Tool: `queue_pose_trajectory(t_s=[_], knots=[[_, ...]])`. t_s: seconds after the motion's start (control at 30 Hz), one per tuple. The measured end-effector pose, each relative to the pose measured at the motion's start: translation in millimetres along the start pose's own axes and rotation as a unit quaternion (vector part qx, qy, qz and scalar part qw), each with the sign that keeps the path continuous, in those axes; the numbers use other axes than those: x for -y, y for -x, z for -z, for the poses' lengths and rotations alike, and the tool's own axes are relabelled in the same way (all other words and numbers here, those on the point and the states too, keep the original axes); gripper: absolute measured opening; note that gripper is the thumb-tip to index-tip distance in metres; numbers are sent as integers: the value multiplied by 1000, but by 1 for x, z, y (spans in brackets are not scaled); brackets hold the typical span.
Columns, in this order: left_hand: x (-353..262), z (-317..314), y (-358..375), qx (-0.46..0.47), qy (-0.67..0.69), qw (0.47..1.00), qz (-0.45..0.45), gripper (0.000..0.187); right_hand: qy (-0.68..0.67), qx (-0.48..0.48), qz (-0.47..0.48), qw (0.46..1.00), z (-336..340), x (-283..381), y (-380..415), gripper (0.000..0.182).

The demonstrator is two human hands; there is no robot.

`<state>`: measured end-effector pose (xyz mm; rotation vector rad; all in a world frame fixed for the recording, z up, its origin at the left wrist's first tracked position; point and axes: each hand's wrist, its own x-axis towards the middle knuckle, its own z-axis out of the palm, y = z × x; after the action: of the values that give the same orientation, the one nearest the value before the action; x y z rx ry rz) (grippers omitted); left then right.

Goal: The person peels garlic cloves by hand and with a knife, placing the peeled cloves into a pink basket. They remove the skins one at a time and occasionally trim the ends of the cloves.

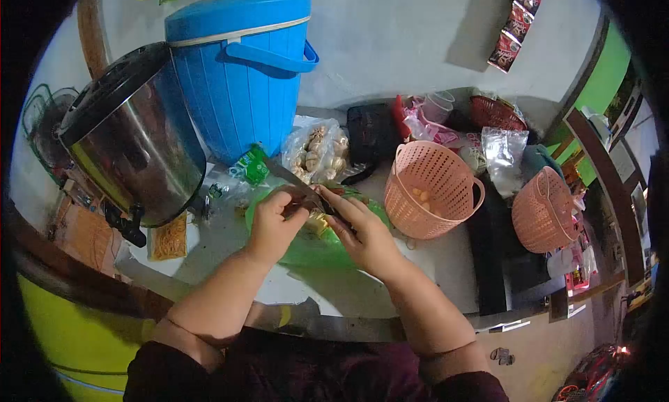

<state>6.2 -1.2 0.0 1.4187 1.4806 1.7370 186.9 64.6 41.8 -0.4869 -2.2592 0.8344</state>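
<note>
My right hand (pixel 368 236) is closed around a knife (pixel 291 181), its blade pointing up and to the left. My left hand (pixel 272 224) is closed in a pinch by the blade, and whatever its fingers hold is too small and hidden to make out. Both hands meet over a green plastic bag (pixel 306 255) spread on the white tabletop, with pale pieces partly hidden under the fingers. Behind them sits a clear bag of garlic bulbs (pixel 317 154). To the right of my right hand stands a pink perforated basket (pixel 418 218) with some pale yellowish pieces at its bottom.
A blue lidded bucket (pixel 240 99) and a steel container with a black lid (pixel 143 144) stand at the left. Another pink basket (pixel 540 221) is on the right. A green packet (pixel 251 166) lies beyond my hands, and packaged yellow strips (pixel 169 239) lie at left.
</note>
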Motion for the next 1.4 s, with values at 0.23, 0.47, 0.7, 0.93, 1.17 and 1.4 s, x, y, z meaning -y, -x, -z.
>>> queue_pose_trajectory(t_s=[0.23, 0.47, 0.7, 0.93, 1.17, 1.4], knots=[[-2, -3, -1, 20, 88, 996, 22, 25, -34, 5, -49, 998, 4, 3, -1, 44], [-3, -3, -2, 9, 36, 999, -11, 22, -90, -2, -27, 996, -1, -7, -2, 42], [1, -3, -5, -15, 44, 999, -10, 16, -153, 30, -101, 983, -2, -7, 1, 40], [0, -1, -8, 26, 206, 974, 90, 23, -423, 93, -235, 871, 14, 0, -3, 42], [0, 1, -10, 58, 260, 957, 116, 25, -471, 98, -221, 848, 13, -10, -2, 43], [11, -1, -10, 7, 197, 977, 83, 22, -307, 78, -244, 916, 8, -2, -2, 39]])
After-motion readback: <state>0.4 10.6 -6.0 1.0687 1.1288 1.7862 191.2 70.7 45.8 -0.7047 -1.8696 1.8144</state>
